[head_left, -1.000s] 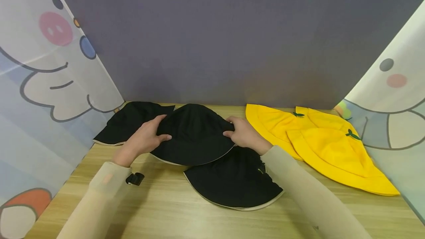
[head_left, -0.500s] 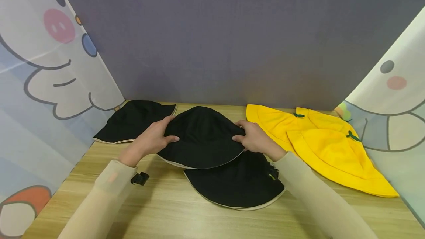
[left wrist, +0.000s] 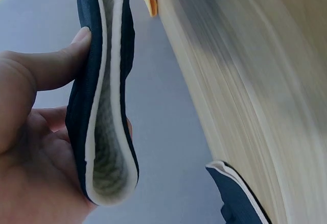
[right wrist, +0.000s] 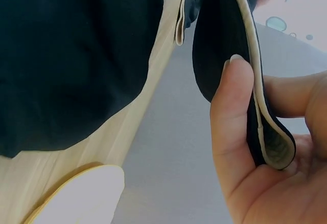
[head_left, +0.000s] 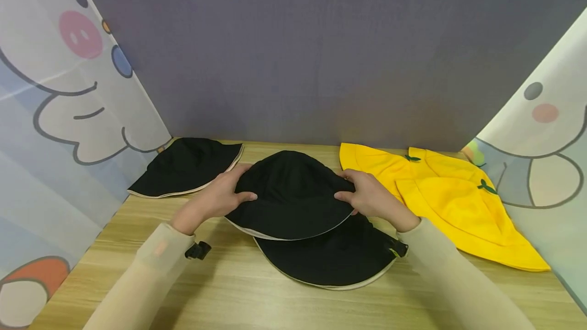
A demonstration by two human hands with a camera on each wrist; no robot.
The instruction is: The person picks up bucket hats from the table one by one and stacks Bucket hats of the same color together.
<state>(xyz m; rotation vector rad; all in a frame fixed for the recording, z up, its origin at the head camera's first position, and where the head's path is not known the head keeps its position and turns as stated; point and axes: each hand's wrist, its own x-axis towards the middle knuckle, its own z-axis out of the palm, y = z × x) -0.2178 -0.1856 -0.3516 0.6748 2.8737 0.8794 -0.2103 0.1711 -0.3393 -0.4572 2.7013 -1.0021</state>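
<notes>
Both hands hold one black bucket hat by its two sides, crown toward the back and pale-edged brim toward me. My left hand pinches the left side with the thumb on the near face; the left wrist view shows the folded hat between thumb and fingers. My right hand grips the opposite side, and in the right wrist view its fingers lie against the dark cloth. Under the held hat, partly covered by it, a second black hat lies flat on the wooden table.
A third black hat lies at the back left by the grey wall. Several yellow hats with green leaf sprigs overlap at the right. Cartoon-printed panels stand at both sides.
Both hands have carried the held black hat to the right and a little toward me, over the second black hat. The back-left hat is now less covered by the left hand.
</notes>
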